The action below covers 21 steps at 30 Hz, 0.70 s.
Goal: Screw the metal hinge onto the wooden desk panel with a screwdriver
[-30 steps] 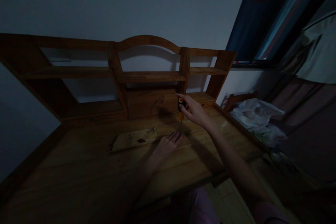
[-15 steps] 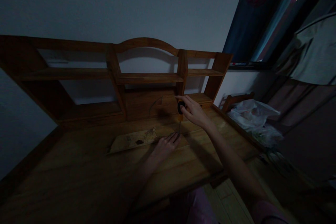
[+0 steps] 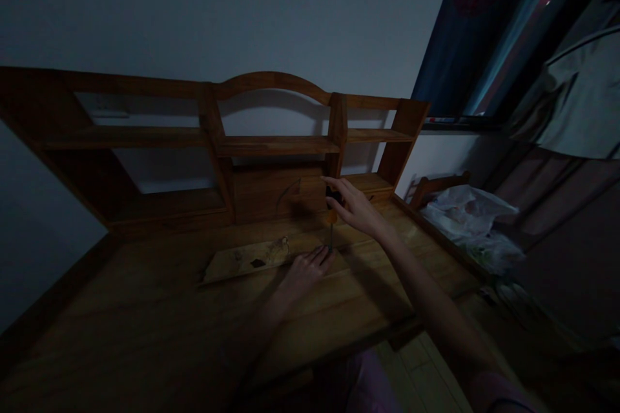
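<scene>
In the head view, dim light; the right hand [image 3: 356, 206] closes around the black-and-orange handle of a screwdriver [image 3: 331, 206] held upright, its thin shaft pointing down at the wooden board [image 3: 247, 258]; the left hand [image 3: 304, 269] lies flat, fingers spread narrow, pressing the board's right end just beside the tip; the board rests on the desk [image 3: 145, 322], near its shelved back [image 3: 271, 142]; a crumpled plastic bag [image 3: 469, 213] sits well apart to the right, past the desk's edge.
</scene>
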### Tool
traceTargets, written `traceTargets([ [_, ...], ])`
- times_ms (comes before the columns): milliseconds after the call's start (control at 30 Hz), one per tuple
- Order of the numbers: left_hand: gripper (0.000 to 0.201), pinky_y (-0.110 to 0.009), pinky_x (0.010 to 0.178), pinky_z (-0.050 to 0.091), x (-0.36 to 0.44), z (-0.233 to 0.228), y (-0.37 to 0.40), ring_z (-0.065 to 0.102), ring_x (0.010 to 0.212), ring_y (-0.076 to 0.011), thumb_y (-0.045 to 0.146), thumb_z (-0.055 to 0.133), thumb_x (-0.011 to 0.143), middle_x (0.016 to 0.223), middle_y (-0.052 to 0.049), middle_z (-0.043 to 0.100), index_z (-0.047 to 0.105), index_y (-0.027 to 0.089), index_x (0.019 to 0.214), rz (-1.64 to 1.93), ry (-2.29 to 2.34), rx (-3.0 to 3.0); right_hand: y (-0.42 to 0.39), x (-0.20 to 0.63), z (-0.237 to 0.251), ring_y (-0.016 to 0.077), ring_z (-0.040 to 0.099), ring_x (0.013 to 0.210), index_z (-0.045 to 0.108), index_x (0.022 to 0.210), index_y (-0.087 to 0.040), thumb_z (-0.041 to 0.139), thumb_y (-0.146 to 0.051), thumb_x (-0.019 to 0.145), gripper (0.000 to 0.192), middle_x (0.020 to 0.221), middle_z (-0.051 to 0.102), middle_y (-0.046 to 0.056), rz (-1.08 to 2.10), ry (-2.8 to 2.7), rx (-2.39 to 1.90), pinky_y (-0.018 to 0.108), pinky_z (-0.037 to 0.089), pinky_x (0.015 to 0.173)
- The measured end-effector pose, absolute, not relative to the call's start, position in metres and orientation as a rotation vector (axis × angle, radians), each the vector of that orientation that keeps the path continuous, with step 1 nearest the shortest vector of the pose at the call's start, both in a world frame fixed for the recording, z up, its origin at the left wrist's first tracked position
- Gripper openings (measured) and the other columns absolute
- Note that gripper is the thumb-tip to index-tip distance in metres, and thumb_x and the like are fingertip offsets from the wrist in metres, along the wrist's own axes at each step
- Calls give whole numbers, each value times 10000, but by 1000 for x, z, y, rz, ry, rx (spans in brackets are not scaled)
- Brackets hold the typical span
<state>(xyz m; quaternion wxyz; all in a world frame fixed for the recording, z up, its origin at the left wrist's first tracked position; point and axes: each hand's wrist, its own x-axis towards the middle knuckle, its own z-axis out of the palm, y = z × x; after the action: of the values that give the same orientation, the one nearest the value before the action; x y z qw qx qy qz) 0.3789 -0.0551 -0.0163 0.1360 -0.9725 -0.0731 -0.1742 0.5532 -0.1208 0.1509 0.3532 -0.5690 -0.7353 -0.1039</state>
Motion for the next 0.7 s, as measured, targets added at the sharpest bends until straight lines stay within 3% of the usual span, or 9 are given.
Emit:
traceTargets([
  [233, 537, -313, 852, 567, 379, -13, -57, 572, 1218, -201, 13, 424, 874, 1389, -118, 536, 471, 188, 1380, -507, -228, -2817, -118, 554, 150, 251, 599, 1024, 434, 1334, -266, 506, -501, 928, 474, 1171, 576, 94, -315, -1855, -1573, 421, 498, 887],
  [467, 557, -306, 831, 567, 380, -16, -55, 580, 1204, -201, 6, 427, 872, 1391, -107, 537, 452, 187, 1397, -532, -205, -2818, -119, 553, 152, 228, 552, 1111, 404, 1392, -268, 405, -323, 987, 409, 1214, 545, 92, -279, -1874, -1431, 402, 462, 952],
  [700, 561, -299, 823, 558, 378, -14, -56, 569, 1219, -201, 12, 418, 880, 1394, -119, 531, 434, 187, 1413, -489, -232, -2823, -114, 549, 148, 239, 599, 951, 500, 1282, -254, 523, -508, 918, 444, 1123, 558, 96, -348, -1774, -1579, 389, 504, 835],
])
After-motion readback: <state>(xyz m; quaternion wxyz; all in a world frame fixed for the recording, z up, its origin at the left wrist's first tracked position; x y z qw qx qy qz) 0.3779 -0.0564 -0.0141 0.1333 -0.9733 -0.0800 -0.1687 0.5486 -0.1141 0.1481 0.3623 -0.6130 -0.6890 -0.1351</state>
